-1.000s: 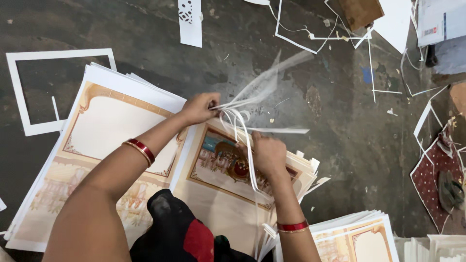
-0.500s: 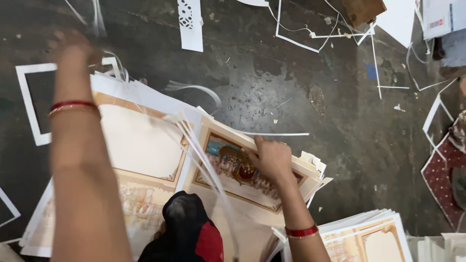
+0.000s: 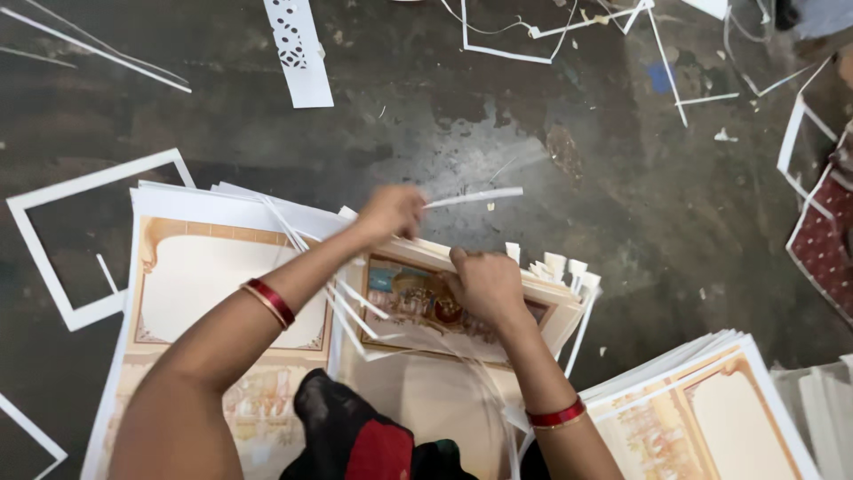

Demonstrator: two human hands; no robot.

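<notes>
My left hand (image 3: 391, 212) pinches a thin white paper strip (image 3: 475, 196) at the far edge of a stack of printed cards (image 3: 542, 307) with a colourful picture and gold border. My right hand (image 3: 484, 283) presses flat on top of that stack, over the picture. More white trimmed strips (image 3: 355, 307) hang loose under my left forearm. A red bangle sits on each wrist. To the left lies a larger pile of cream sheets with ornate orange borders (image 3: 213, 284).
Another pile of bordered sheets (image 3: 702, 409) lies at the lower right. White cut-out paper frames (image 3: 67, 267) and strips (image 3: 298, 49) are scattered on the dark floor. A maroon patterned card (image 3: 822, 240) is at the right edge. Dark and red cloth (image 3: 355, 440) covers my lap.
My left arm, flung out to the far left half a second ago, has come back to the card stack and taken hold of a strip. My right hand has stayed on the stack.
</notes>
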